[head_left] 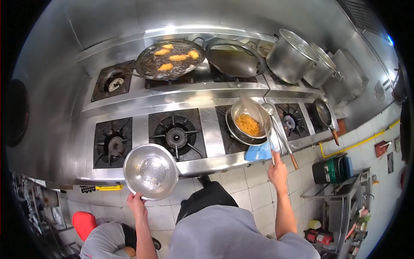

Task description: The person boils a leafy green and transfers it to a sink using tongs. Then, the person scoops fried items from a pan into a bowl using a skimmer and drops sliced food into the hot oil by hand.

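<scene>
Pinched at its near rim by my left hand (137, 203), a round shiny metal bowl (151, 172) is tilted in front of the stove edge. Small orange bits cling to its dotted inside. My right hand (277, 172) is closed around the thin handle of a long metal utensil (270, 144). Its blurred, pale head is over a steel bowl, so I cannot make out its exact shape. Orange-yellow shredded food (247, 124) lies in that steel bowl (234, 113), which sits on a front burner. A ladle (280, 129) with a wooden handle lies just right of it.
Several golden pieces fry in a wide oil pan (170, 59) at the back. Beside it are another dark wok (236, 58) and tall pots (291, 56). A blue cloth (258, 152) hangs at the stove edge. Another person (103, 239) in a red cap is low at left.
</scene>
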